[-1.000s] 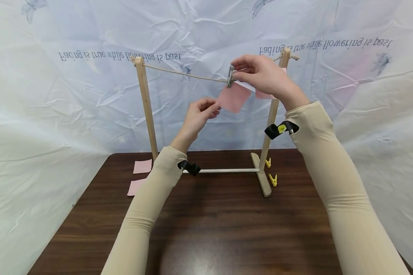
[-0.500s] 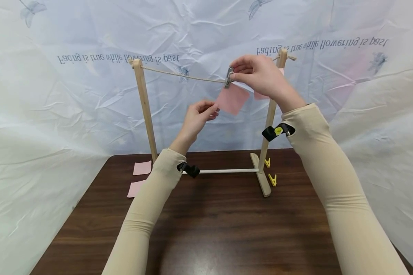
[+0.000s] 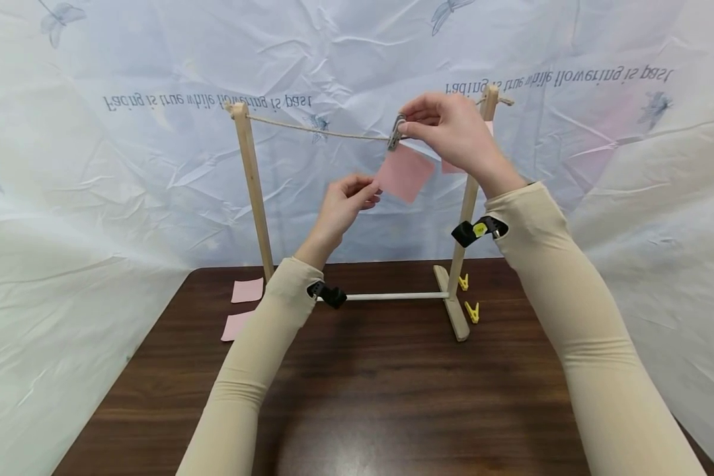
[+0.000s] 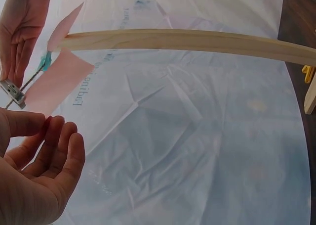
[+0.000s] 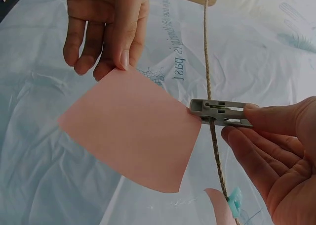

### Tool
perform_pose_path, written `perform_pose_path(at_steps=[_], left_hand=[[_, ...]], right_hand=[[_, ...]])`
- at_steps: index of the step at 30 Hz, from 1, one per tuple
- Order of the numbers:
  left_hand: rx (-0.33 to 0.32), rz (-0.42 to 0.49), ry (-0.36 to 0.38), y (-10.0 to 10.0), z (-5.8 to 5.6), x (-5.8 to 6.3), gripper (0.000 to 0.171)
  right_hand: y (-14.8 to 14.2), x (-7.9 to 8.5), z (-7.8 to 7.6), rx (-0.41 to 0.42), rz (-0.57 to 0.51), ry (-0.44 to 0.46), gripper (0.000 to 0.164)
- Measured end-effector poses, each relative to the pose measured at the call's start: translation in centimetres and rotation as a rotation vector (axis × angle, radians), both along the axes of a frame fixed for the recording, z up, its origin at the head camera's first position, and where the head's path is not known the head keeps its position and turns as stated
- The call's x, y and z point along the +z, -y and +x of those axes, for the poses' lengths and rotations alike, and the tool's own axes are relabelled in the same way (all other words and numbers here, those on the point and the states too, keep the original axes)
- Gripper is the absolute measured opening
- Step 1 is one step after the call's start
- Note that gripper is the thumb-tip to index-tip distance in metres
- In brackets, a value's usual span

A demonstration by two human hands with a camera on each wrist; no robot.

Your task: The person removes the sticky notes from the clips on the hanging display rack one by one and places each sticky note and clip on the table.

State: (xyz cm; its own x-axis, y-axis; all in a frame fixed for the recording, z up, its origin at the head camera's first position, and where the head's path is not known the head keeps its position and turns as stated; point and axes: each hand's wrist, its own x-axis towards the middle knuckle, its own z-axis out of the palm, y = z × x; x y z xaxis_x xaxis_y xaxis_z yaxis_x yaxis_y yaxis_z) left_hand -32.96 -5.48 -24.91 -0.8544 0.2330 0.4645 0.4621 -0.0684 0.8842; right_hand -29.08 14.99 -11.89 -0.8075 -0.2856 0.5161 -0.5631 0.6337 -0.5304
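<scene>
a crumpled, printed sheet (image 3: 357, 228) backs the dark wood-grain desk (image 3: 357, 396); above it, left hand (image 3: 342, 206) pinches a note (image 3: 406, 173) by one corner, right hand (image 3: 449, 131) squeezes a clip (image 5: 198, 107) at the rope (image 5: 207, 62)

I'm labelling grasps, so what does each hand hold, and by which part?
The left hand pinches the pink paper by one corner; the right hand grips the grey clothespin by its handle end.

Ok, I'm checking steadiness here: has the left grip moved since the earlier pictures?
No, not noticeably: in the head view, the left grip keeps practically the same height and sideways gap against the left wooden post.
</scene>
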Motion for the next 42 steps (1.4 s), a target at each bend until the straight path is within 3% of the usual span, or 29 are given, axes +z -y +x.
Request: perform_pose_path(at_steps=[12,30,42], left_hand=[[0.002,0.013,-0.006,-0.1,0.2,0.0,0.022],[0.007,0.014,-0.013,-0.1,0.5,0.0,0.023],[0.015,-0.007,-0.008,0.5,0.7,-0.2,0.023]], right_hand=[[-0.1,0.1,0.5,-0.03,-0.087,-0.032,0.031],[-0.3,0.5,0.7,0.053,-0.329,-0.18,0.017],[-1.2,0.5,1.2,0.071,-0.376,-0.177,0.017]])
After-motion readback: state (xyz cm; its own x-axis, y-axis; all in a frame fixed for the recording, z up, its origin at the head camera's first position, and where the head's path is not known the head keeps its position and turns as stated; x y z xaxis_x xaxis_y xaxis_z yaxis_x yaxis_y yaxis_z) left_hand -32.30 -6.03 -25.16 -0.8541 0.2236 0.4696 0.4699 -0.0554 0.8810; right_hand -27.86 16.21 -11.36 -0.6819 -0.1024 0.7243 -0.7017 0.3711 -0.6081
